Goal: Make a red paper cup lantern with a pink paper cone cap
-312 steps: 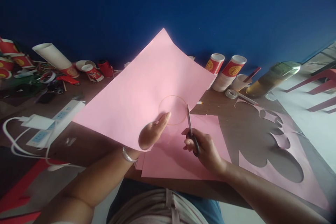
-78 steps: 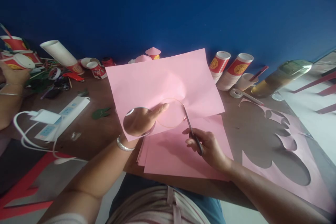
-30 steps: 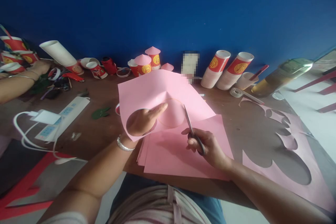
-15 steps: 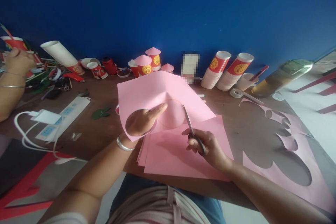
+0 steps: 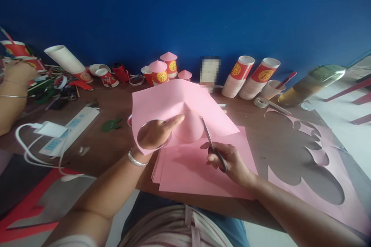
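A sheet of pink paper [image 5: 199, 96] is raised and bent above the table, with a round hole at its lower left and a circle outline drawn on it. My left hand [image 5: 156, 133] reaches through the hole, its thumb on top and its other fingers hidden beneath the sheet; it grips the paper. My right hand [image 5: 228, 160] holds scissors [image 5: 206, 129] by the dark handles, fingers closed in the loops. The blade lies at the right edge of the drawn circle. Under both hands rests a stack of pink paper [image 5: 197, 173].
Pink paper scraps [image 5: 344, 162] with round cut-outs lie on the right. Stacked paper cups [image 5: 261, 77], a tape roll [image 5: 261, 102] and a bottle [image 5: 310, 85] stand behind. A power strip [image 5: 71, 131] is on the left, near another person's hand [image 5: 20, 73].
The held pink sheet has shifted very slightly to the right and down. My hands stay nearly in place. The other person's hand at the far left has dropped a little.
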`<move>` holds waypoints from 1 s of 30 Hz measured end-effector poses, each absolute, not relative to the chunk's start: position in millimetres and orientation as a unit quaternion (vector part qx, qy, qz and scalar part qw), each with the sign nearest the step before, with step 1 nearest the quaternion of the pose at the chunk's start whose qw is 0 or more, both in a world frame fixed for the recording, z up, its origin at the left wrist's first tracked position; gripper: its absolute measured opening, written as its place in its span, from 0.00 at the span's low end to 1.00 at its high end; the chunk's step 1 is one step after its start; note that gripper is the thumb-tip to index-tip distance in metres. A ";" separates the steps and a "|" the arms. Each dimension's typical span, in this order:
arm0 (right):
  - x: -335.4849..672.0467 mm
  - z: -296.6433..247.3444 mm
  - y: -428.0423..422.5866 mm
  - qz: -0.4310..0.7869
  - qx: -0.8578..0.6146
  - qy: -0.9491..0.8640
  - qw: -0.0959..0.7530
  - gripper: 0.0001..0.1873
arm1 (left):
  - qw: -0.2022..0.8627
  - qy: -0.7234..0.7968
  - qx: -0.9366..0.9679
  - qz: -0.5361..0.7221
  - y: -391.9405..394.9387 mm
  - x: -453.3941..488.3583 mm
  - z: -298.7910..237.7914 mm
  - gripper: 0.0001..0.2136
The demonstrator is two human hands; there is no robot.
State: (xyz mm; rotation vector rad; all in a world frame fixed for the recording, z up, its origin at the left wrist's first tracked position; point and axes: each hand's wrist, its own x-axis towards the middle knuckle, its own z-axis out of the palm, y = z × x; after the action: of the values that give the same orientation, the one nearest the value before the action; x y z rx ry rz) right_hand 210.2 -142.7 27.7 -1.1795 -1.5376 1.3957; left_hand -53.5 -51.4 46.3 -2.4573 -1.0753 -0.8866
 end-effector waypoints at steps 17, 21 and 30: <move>213.1 23.6 -141.3 0.541 -0.441 -0.612 0.371 0.25 | 0.198 -0.341 -0.854 -0.338 -43.7 -55.7 42.4 0.19; 213.0 22.9 -142.2 0.543 -0.438 -0.610 0.376 0.26 | 0.162 -0.326 -0.868 -0.337 -40.0 -58.4 35.5 0.18; 211.5 26.1 -141.2 0.546 -0.443 -0.605 0.373 0.28 | 0.163 -0.325 -0.867 -0.342 -40.1 -58.6 35.5 0.22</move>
State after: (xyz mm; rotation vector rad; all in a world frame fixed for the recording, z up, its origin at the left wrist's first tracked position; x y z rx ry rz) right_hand 211.5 -141.2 26.1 -1.1362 -1.5506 1.3994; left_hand -58.6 -40.1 35.5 -2.4712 -0.9258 -0.9751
